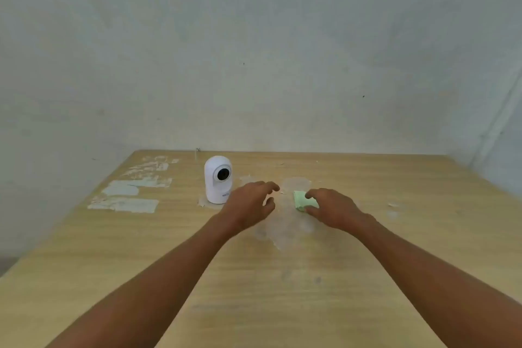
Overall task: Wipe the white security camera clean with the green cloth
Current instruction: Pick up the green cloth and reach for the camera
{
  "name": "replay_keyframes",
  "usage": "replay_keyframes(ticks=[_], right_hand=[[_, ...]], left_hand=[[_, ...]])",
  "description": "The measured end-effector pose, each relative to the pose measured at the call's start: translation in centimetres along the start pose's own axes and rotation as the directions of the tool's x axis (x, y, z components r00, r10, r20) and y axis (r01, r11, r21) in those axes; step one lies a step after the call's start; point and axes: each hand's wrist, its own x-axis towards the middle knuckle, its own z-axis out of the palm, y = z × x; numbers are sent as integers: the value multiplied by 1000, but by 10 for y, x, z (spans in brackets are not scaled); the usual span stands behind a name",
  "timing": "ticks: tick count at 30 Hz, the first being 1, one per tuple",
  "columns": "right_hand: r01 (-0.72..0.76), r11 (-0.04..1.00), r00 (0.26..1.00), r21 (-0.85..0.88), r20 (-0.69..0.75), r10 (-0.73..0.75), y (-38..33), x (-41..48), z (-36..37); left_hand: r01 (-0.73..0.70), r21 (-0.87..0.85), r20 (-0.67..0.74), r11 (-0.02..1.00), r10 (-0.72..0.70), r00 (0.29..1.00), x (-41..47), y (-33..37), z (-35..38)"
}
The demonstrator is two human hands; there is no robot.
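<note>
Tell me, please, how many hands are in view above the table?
2. The left hand hovers open just right of the white security camera. The right hand is on the green cloth, fingers gripping it on the wooden table. None hidden.

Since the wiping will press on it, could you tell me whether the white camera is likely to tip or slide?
The camera looks tall for its small base, so a high push may tip it. Its smooth shell probably slides on the table.
</note>
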Motion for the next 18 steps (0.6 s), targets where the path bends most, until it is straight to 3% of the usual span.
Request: replay_keyframes(ticks=[6, 12, 15, 18], right_hand=[[-35, 999, 994, -33, -105, 31, -1, 16, 28], [-88, 995, 940, -46, -336, 68, -3, 29, 45], [-13, 981, 887, 193, -450, 100, -22, 33, 45], [142, 861, 865, 488, -484, 131, -51, 36, 41]], left_hand=[[7, -189, -229, 982, -52, 972, -11, -20, 16], [-32, -341, -488, 939, -148, 860, -27, -55, 18], [10, -411, -587, 912, -273, 762, -34, -78, 14], [48, -523, -599, 851, -407, 690, -38, -96, 8]])
